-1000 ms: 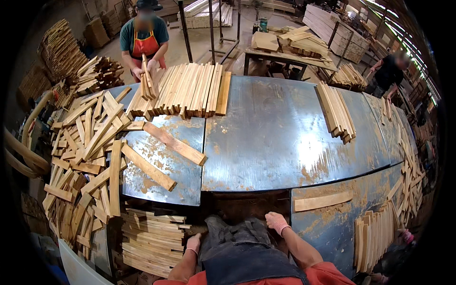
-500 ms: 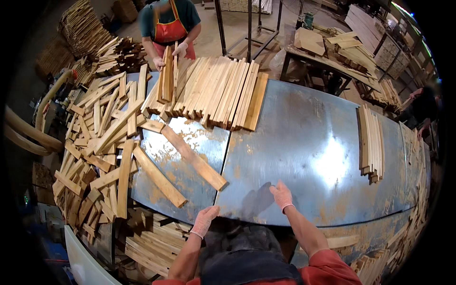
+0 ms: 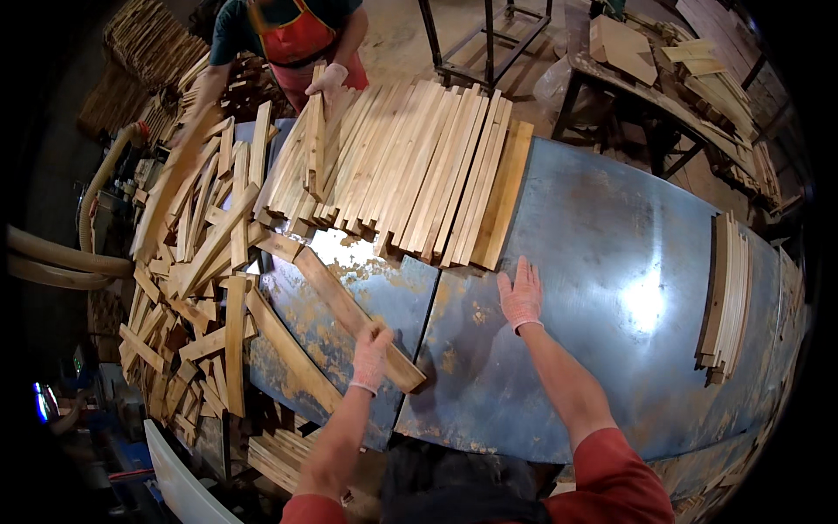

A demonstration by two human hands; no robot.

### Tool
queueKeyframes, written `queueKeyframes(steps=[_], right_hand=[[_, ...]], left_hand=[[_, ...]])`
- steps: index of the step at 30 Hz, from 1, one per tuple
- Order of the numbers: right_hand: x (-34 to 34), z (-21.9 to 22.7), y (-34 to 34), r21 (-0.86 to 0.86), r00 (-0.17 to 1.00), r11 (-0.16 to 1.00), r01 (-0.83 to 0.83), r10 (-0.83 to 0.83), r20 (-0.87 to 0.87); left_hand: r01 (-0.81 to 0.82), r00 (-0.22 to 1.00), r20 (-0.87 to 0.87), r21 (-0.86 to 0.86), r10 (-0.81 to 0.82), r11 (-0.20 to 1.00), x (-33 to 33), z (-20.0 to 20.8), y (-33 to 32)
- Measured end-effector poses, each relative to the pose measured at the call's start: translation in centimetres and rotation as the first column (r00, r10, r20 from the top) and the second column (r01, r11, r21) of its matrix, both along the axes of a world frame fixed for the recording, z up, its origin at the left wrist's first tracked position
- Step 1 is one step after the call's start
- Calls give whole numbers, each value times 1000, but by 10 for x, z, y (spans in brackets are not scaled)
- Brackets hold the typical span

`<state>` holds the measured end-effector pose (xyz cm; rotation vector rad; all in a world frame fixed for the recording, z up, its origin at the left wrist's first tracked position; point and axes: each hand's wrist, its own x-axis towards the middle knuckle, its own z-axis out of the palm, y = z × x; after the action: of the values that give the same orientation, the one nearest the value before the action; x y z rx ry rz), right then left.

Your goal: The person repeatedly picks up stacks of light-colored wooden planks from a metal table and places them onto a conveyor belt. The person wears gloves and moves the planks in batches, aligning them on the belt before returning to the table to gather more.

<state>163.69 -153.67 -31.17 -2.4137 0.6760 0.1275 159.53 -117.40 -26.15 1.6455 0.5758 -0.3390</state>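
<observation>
Gloved hands over a blue metal worktop [image 3: 602, 288] strewn with wooden slats.

The left hand [image 3: 371, 354] rests on a long plank [image 3: 349, 314] lying diagonally near the worktop's front edge — its fingers curl down on the wood. The right hand [image 3: 521, 294] hovers flat above bare metal, fingers spread and holding nothing, just short of a broad row of slats [image 3: 410, 170]. Across the worktop, another person's gloved hand [image 3: 327, 80] grips an upright slat — a loose heap of offcuts [image 3: 205, 279] lies to the left.
</observation>
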Motion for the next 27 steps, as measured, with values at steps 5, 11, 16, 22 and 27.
queueKeyframes(steps=[5, 11, 16, 22, 27], right_hand=[[57, -1, 26, -13, 1000, 1000, 5, -4, 28], [100, -4, 50, 528, 880, 788, 315, -451, 147], [106, 18, 49, 666, 808, 699, 260, -536, 247], [113, -4, 44, 493, 958, 867, 76, -201, 206], [113, -15, 21, 277, 969, 954, 115, -169, 180]], left_hand=[[52, 995, 77, 142, -63, 989, 108, -22, 15], [-90, 980, 188, 134, 64, 987, 228, -63, 38], [-96, 977, 189, -44, 102, 994, 280, -61, 41], [-2, 969, 244, 123, -28, 992, 292, -72, 57], [135, 982, 67, 390, -174, 911, 264, -11, 3]])
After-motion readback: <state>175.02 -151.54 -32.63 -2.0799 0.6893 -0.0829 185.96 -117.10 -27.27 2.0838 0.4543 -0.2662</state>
